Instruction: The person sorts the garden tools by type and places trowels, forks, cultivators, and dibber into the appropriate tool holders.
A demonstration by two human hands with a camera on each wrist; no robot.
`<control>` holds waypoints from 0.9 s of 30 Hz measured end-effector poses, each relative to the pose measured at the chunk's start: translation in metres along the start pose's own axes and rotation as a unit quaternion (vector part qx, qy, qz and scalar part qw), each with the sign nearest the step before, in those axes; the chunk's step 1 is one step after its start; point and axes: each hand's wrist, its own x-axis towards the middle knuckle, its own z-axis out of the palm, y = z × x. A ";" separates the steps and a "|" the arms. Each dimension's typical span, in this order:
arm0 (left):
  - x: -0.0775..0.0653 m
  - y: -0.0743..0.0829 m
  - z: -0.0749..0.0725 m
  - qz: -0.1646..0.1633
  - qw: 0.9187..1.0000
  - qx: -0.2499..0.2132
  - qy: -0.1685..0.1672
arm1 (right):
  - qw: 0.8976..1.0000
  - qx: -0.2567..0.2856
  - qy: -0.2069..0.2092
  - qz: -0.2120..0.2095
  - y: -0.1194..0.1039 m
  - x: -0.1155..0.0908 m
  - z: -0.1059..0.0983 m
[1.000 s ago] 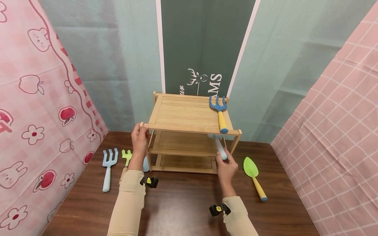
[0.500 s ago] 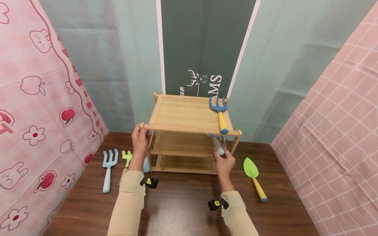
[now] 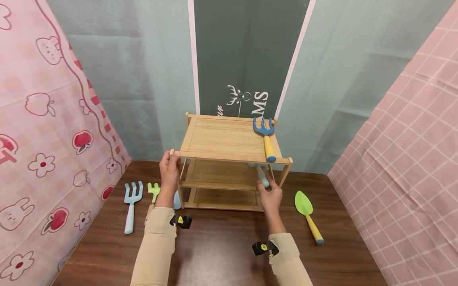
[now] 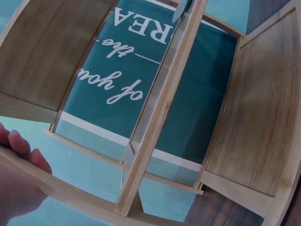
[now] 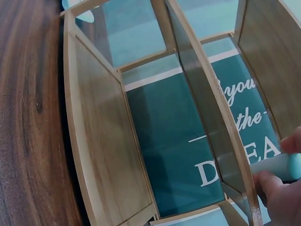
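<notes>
My left hand grips the front left corner of a three-tier bamboo shelf rack, fingers curled over its wood; the curled fingers also show in the left wrist view. At the rack's right side, my right hand pinches the pale blue handle of a garden tool. Its handle slants into the gap above the middle shelf, and the top shelf hides its head in the head view. A blue-grey tip shows above that shelf in the left wrist view. A blue hand fork with a yellow handle lies on the top shelf's right end.
On the brown table, a light blue hand fork and a small green fork lie left of the rack. A light blue piece is partly hidden by the left arm. A green trowel with a yellow handle lies at right.
The right hand has moved a little left and up with the blue garden tool, its handle now further under the top shelf. My left hand stays on the rack's corner.
</notes>
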 end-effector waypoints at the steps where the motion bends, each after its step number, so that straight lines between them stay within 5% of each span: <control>1: 0.000 0.000 0.000 0.000 1.000 -0.001 0.000 | 1.000 -0.011 -0.001 -0.005 -0.001 0.000 -0.001; 7: -0.001 0.001 0.000 -0.001 1.000 -0.003 0.000 | 0.992 -0.080 0.048 -0.085 -0.005 -0.003 -0.003; 15: -0.001 0.002 0.000 -0.005 1.000 0.002 0.001 | 0.962 -0.120 0.123 -0.210 0.008 -0.010 0.002; 27: -0.001 0.003 0.000 -0.009 1.000 0.002 -0.001 | 0.961 -0.130 0.153 -0.193 0.017 -0.017 0.012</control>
